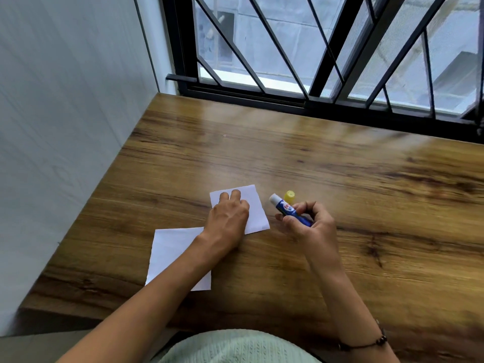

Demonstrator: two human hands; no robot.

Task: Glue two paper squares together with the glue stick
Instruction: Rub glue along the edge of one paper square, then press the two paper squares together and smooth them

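While the right hand [307, 221] is clamped around the lower barrel of a blue glue stick with a white exposed tip [289, 209], the tube tilts up toward ten o'clock, its white end held just off the right edge of a paper square. The small yellow plastic cap [290, 197] stands on the wooden counter [340, 179] at about twelve o'clock from that hand, just behind the tube. A thin dark bracelet [366, 343] circles the right wrist.

The left hand [229, 216] lies palm down with its fingers spread flat, gripping nothing, pressing on the farther white paper square [255, 205]; two fingertips show near the sheet's far edge. At about seven o'clock from that hand lies the nearer white paper square [170, 247], flat on the counter and partly covered by the left forearm. The two sheets lie apart, with bare wood between their closest corners.

Beyond, at twelve o'clock, a black metal window grille [327, 61] runs along the counter's far edge, and a pale wall [65, 100] borders it at nine o'clock.
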